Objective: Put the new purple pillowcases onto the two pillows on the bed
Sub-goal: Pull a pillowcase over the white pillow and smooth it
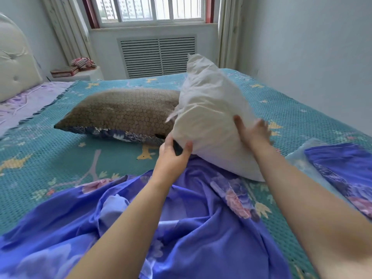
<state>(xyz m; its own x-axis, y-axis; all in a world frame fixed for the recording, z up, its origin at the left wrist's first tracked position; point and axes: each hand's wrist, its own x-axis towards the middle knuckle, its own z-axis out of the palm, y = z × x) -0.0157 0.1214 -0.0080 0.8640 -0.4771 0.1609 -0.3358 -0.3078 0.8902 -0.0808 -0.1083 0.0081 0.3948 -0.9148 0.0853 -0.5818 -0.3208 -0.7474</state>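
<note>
Purple floral pillowcase [181, 228] bunched up closest to the camera on the bed [50, 158], bare white pillow [209, 117] standing on its edge just past it.

The teal patterned bedspread covers most of the bed, with the pillowcase spread loose and wrinkly across the near part. The white pillow's bottom edge sits on the far end of that fabric, tilted up. Behind it a second pillow [120, 111] in a brown patterned cover lies flat, touching the white one. A second folded purple pillowcase [346, 172] sits off to the right. Left hand [173, 156] pinches the white pillow's lower corner, thumb and fingers curled round it; right hand [253, 133] presses flat on its side, fingers spread.
</note>
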